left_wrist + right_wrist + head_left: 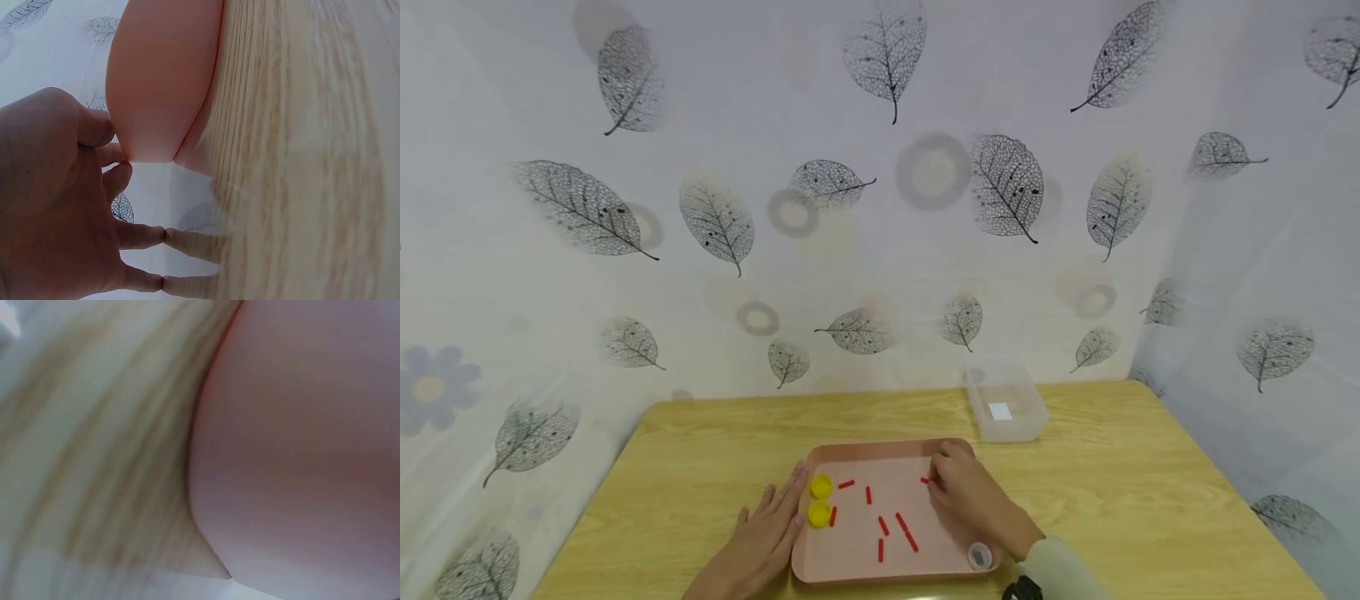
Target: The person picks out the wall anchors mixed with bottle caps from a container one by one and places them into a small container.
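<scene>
While the left hand [763, 531], outstretched, touches the tray [842, 554], a red stick [924, 480] adjoins the right hand [967, 490], grip unclear.

One left hand [760, 537] and one right hand [966, 492] are at a single pink tray [846, 557] on one wooden table [1112, 483]. Eight red sticks [881, 550] show, seven in full and one partly hidden at the right hand, along with two yellow round pieces [821, 486] and one small clear cup [972, 560]. One translucent box [1009, 430] stands beyond, with one white patch [1000, 411] visible in it.
</scene>
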`<state>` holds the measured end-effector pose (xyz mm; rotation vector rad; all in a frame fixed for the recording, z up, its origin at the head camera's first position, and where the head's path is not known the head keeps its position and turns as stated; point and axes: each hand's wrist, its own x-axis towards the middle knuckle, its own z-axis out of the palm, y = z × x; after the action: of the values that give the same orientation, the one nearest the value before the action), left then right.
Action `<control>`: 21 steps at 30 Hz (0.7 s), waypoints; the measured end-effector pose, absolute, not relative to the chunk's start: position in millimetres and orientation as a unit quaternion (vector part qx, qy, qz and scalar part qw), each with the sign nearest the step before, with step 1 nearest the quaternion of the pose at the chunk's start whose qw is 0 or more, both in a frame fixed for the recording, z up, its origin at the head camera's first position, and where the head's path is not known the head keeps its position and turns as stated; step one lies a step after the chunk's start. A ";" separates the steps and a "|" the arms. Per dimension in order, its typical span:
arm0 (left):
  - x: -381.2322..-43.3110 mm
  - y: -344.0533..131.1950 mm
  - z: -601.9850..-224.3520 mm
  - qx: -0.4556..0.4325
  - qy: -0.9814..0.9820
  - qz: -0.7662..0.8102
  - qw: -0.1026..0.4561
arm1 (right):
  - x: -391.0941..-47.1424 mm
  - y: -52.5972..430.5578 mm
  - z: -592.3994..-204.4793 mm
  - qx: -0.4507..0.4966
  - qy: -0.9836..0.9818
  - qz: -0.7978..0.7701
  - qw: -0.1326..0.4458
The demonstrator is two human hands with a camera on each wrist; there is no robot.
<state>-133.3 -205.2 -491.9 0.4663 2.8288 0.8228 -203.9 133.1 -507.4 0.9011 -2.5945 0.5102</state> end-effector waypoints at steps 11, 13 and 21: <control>-131.8 -204.5 -490.7 0.148 0.947 0.271 0.084 | -204.4 134.0 -511.0 0.330 -0.904 0.178 0.205; -131.9 -204.3 -491.1 0.148 0.948 0.270 0.082 | -202.6 133.9 -508.2 0.323 -0.907 0.184 0.197; -131.8 -205.0 -492.0 0.149 0.947 0.274 0.081 | -198.3 138.9 -499.9 0.309 -0.912 0.213 0.168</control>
<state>-131.8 -205.0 -492.0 0.4450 2.8293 0.8195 -198.3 138.9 -499.9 0.8782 -2.5929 0.6067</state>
